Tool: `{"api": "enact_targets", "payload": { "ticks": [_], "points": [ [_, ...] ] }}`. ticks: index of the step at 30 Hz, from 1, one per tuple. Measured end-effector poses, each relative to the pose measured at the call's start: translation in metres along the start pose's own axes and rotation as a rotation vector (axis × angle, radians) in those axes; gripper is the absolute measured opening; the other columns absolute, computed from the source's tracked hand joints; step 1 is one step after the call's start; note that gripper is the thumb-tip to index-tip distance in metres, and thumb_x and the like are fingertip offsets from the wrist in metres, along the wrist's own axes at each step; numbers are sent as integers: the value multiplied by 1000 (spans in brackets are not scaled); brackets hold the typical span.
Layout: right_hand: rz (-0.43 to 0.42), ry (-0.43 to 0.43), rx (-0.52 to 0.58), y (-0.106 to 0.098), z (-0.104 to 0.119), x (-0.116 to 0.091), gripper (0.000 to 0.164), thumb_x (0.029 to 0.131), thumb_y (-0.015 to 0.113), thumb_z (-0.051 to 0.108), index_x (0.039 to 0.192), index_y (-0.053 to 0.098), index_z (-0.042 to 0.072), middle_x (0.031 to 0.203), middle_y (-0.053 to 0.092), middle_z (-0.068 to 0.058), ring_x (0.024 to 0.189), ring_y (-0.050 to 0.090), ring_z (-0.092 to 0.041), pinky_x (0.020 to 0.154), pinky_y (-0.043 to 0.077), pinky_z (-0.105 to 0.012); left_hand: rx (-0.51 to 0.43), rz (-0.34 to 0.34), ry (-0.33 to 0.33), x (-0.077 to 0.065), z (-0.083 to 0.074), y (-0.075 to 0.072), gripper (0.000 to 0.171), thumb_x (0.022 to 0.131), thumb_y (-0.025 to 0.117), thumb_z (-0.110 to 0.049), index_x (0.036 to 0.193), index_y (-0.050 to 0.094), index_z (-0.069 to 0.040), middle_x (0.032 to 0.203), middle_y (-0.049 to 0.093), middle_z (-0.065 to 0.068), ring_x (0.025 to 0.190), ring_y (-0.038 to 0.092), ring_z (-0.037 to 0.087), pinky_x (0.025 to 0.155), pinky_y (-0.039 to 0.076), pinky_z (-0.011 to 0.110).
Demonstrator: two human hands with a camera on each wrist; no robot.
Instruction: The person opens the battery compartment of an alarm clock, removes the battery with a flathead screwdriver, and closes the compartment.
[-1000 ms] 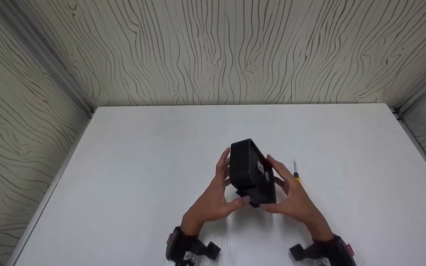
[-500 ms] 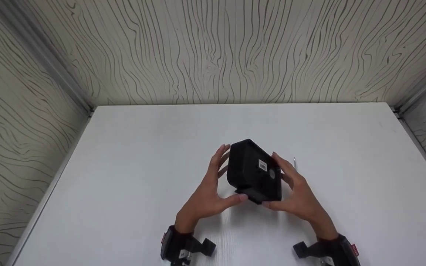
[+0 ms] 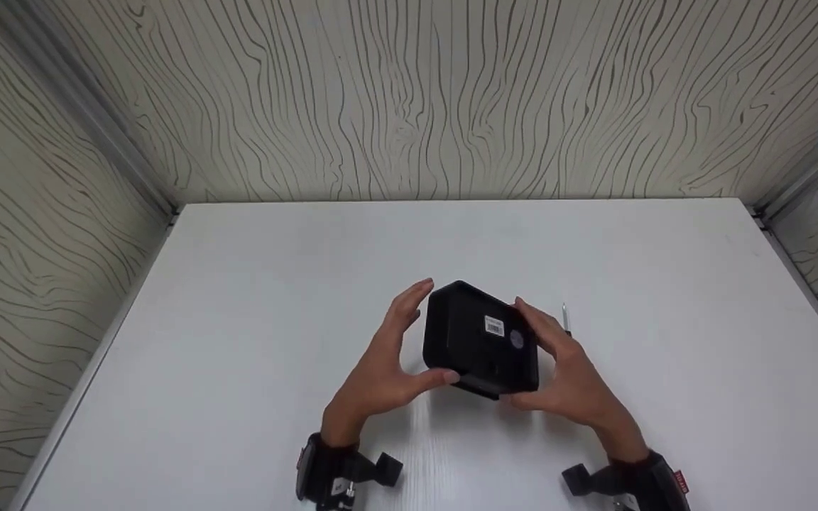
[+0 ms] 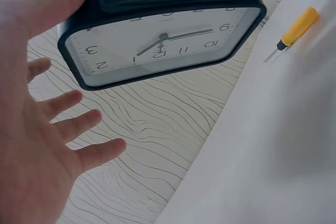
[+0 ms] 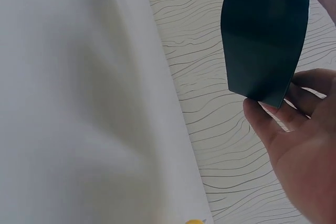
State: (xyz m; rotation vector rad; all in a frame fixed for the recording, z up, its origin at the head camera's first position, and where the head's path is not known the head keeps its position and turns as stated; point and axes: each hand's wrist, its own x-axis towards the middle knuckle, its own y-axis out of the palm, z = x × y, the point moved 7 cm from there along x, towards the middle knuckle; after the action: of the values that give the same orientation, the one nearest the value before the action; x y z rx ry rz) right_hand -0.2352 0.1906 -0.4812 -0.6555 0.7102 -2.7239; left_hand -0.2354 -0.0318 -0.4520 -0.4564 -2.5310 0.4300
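A black alarm clock [image 3: 466, 355] is held over the white table, its back with a barcode label towards the head camera. In the left wrist view the clock's white dial [image 4: 126, 51] shows upside down, with dark numerals and hands. My right hand [image 3: 569, 372] grips the clock's right side, thumb at the lower edge and fingers at the far edge. On the left, my left hand [image 3: 377, 376] touches the casing's lower edge with its thumb. Its other fingers [image 4: 100, 153] are spread and stand off the clock.
A small screwdriver [image 4: 299, 27] with a yellow handle lies on the white table [image 3: 274, 319] beyond the right hand, which partly hides it in the head view. Wood-grain patterned panels [image 3: 409, 99] stand behind and at both sides of the table.
The clock has turned so that its back faces the head camera more fully, and it has shifted slightly left. The left hand has moved left, its fingers coming away from the casing.
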Motion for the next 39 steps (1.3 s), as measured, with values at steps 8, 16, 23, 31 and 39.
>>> {"api": "enact_targets", "payload": {
  "ticks": [8, 16, 23, 31, 39],
  "points": [
    [37, -17, -25, 4, 2, 0, 115, 55, 91, 12, 153, 31, 21, 149, 44, -2, 133, 44, -6, 104, 39, -19, 12, 54, -5, -1, -1, 4, 100, 76, 83, -32, 154, 23, -19, 161, 22, 0, 149, 24, 19, 118, 30, 47],
    [83, -7, -45, 5, 0, -1, 115, 58, 90, 11, 154, 27, 22, 149, 42, -2, 133, 42, -5, 106, 36, -17, 6, 89, -23, -2, 3, 6, 102, 73, 85, -36, 154, 24, -23, 156, 32, -4, 144, 32, 15, 118, 29, 40],
    [80, 18, -62, 5, 0, 0, 117, 56, 89, 9, 154, 27, 25, 151, 40, 1, 134, 41, -5, 107, 33, -13, 17, 107, -60, -3, 6, 4, 99, 73, 85, -35, 152, 25, -29, 154, 32, -9, 143, 32, 13, 117, 31, 41],
    [87, -11, -102, 1, 2, 1, 112, 58, 90, 13, 152, 30, 18, 151, 39, -1, 135, 39, -5, 109, 32, -16, 23, 126, -103, -3, 10, 5, 101, 72, 86, -37, 151, 24, -33, 153, 31, -13, 142, 31, 9, 117, 31, 44],
    [95, -24, -47, 1, 4, 1, 111, 57, 90, 9, 151, 31, 19, 149, 40, -2, 135, 39, -7, 110, 28, -15, 44, 150, -147, -5, 16, 4, 110, 67, 90, -30, 152, 21, -35, 153, 31, -12, 143, 31, 9, 117, 31, 45]
  ]
}}
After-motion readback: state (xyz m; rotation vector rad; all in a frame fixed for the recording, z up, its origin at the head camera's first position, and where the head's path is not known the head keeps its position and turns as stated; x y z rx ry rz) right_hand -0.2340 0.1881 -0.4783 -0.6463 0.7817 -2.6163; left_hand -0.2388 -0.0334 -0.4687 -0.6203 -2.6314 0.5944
